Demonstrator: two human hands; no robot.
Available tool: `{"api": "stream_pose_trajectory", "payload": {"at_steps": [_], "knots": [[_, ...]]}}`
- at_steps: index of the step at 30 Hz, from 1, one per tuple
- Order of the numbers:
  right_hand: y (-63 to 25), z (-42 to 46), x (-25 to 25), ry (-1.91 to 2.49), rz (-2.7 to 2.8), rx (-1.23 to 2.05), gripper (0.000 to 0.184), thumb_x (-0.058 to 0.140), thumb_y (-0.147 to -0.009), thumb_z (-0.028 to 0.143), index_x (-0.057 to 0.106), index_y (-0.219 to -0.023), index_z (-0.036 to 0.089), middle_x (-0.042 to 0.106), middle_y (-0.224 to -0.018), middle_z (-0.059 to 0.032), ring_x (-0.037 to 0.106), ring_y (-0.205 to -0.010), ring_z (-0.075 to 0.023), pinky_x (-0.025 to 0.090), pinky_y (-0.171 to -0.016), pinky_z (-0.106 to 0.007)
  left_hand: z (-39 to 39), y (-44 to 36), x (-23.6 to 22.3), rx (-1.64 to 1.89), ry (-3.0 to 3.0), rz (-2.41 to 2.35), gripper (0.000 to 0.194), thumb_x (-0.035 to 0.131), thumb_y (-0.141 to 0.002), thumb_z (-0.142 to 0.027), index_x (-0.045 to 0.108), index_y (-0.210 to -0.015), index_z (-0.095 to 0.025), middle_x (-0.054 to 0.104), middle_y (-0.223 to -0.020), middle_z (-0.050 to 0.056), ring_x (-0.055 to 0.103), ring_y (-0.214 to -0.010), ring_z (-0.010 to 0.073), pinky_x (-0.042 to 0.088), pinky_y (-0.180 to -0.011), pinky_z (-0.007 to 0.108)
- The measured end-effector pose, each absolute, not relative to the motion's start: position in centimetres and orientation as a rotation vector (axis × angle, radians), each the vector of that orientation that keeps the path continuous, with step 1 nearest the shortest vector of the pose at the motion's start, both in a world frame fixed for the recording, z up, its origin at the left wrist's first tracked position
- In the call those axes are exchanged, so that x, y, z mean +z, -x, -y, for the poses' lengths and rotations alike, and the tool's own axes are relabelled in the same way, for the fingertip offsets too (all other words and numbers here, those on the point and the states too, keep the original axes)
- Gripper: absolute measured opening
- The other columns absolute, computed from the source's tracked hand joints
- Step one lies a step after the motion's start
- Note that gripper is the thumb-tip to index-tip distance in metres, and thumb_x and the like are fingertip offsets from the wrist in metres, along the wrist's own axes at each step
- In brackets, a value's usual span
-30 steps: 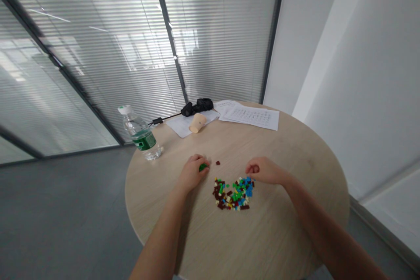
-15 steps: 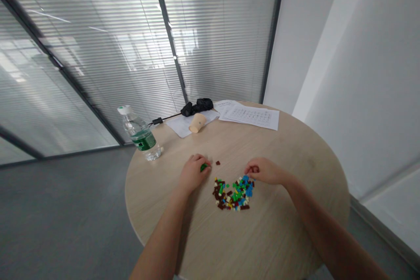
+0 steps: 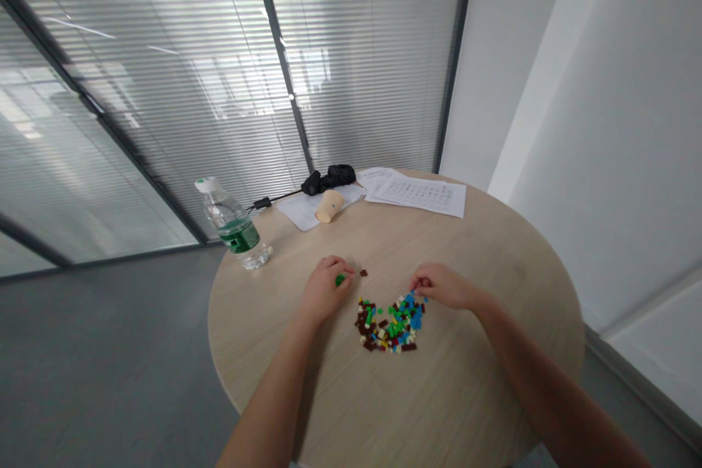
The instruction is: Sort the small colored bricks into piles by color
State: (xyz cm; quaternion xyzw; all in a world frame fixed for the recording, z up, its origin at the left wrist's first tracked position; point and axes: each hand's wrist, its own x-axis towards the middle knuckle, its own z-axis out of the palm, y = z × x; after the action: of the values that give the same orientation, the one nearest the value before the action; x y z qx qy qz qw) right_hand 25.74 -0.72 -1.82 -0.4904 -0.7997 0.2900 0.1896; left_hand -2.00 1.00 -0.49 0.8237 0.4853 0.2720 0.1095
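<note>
Left hand (image 3: 323,289) curled closed, fingertips on a green plastic brick (image 3: 341,279). Right hand (image 3: 442,287) pinched shut at the upper edge of a heap of small coloured bricks (image 3: 392,325) — cannot tell if it holds one. A dark red brick (image 3: 363,273) lies alone between them. Beyond, on the round wooden tabletop (image 3: 466,380): water bottle (image 3: 233,230), toppled paper cup (image 3: 330,205), printed sheets (image 3: 417,197). Behind — glass wall with blinds (image 3: 164,88).

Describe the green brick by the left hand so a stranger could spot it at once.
On the round table, find the pile of small bricks. Above it rests the left hand, with one green brick at its fingers. The lone brick just to its right is dark red.
</note>
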Motion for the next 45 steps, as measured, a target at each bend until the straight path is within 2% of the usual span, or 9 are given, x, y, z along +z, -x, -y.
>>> {"api": "stream_pose_trajectory", "payload": {"at_steps": [7,11,18,24,28,34,45], "knots": [[-25.4,0.7,-1.2,1.408,2.156,0.602,0.016,0.054,-0.081,0.019,0.069,-0.086,0.016,0.070,-0.086,-0.0071,0.062,-0.078,-0.0164,0.045,-0.071,-0.026,-0.9,1.7,-0.1,0.793,-2.440,-1.407,0.019,0.049,-0.084,-0.021,0.067,-0.087,-0.018,0.063,-0.095,0.007,0.055,-0.095,0.0211,0.044,-0.087,0.035],[-23.9,0.7,-0.8,1.497,1.995,0.546,0.015,0.057,-0.082,0.023,0.069,-0.089,0.017,0.071,-0.088,-0.0062,0.064,-0.077,-0.0157,0.047,-0.073,-0.026,-0.8,1.2,-0.3,0.783,-2.485,-1.344,0.018,0.049,-0.084,-0.019,0.067,-0.086,-0.018,0.064,-0.092,0.006,0.055,-0.093,0.0200,0.044,-0.085,0.033],[-20.6,-0.4,-1.7,1.533,2.093,0.351,0.010,0.060,-0.082,0.022,0.070,-0.084,0.018,0.070,-0.086,-0.0066,0.062,-0.077,-0.0164,0.045,-0.073,-0.026,-0.7,0.9,-0.5,0.739,-2.513,-1.315,0.018,0.050,-0.084,-0.020,0.068,-0.088,-0.020,0.065,-0.093,0.005,0.055,-0.093,0.0202,0.044,-0.086,0.033],[-21.3,-0.3,-2.0,1.483,2.077,0.373,0.015,0.058,-0.085,0.025,0.070,-0.091,0.018,0.068,-0.089,-0.0061,0.060,-0.079,-0.0151,0.044,-0.074,-0.025,-0.7,1.0,-0.5,0.725,-2.523,-1.305,0.018,0.050,-0.085,-0.019,0.068,-0.088,-0.021,0.066,-0.093,0.005,0.056,-0.093,0.0194,0.044,-0.085,0.032],[-22.1,0.2,-1.8,1.477,2.089,0.343,0.019,0.054,-0.088,0.026,0.071,-0.089,0.017,0.067,-0.085,-0.0059,0.058,-0.076,-0.0152,0.043,-0.071,-0.026,-0.9,1.3,-0.6,0.727,-2.534,-1.317,0.018,0.052,-0.085,-0.020,0.069,-0.088,-0.021,0.066,-0.092,0.005,0.056,-0.091,0.0197,0.045,-0.083,0.032],[-22.4,0.4,-2.6,1.340,2.233,0.267,0.023,0.052,-0.088,0.023,0.072,-0.099,0.020,0.064,-0.097,-0.0080,0.056,-0.091,-0.0177,0.043,-0.083,-0.029,-0.9,1.4,-0.5,0.740,-2.551,-1.322,0.022,0.051,-0.085,-0.019,0.070,-0.095,-0.021,0.066,-0.096,0.006,0.055,-0.094,0.0202,0.045,-0.086,0.034],[-22.3,0.2,-3.4,1.335,2.290,0.171,0.028,0.054,-0.086,0.022,0.069,-0.110,0.021,0.059,-0.104,-0.0094,0.053,-0.096,-0.0195,0.042,-0.089,-0.032,-0.8,0.6,-0.9,0.623,-2.689,-1.281,0.030,0.042,-0.093,-0.025,0.069,-0.106,-0.021,0.067,-0.106,0.007,0.053,-0.101,0.0215,0.043,-0.091,0.036]]}}
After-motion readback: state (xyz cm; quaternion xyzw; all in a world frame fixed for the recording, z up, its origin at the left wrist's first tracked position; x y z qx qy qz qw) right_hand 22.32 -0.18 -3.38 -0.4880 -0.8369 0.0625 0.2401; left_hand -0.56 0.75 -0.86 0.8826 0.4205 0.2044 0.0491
